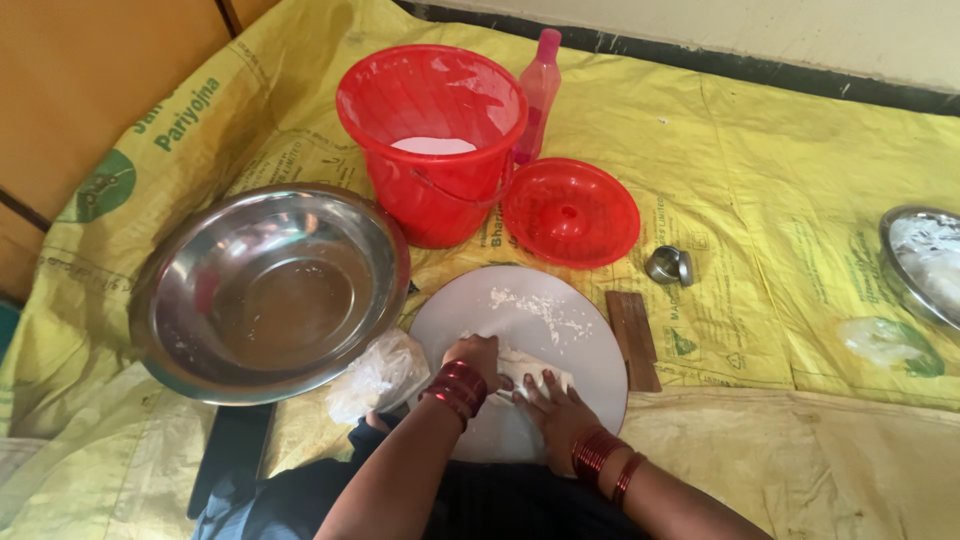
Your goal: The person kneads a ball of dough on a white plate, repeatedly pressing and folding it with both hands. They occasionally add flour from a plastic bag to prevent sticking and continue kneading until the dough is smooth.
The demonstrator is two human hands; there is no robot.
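Observation:
A round white board [560,330] dusted with flour lies on the yellow sheet in front of me. A pale lump of dough [522,365] rests on it near its front edge. My left hand [474,353] is closed over the dough's left end. Fingers spread, my right hand [553,402] presses on the dough's right side. Both wrists wear red bangles.
A big steel bowl [268,290] sits at the left, a crumpled plastic bag [377,377] beside it. Behind the board stand a red bucket [432,140] holding flour, its red lid [570,212], a pink bottle [540,90], a small steel cup [668,265], a wooden piece [633,340]. A steel plate [925,262] lies far right.

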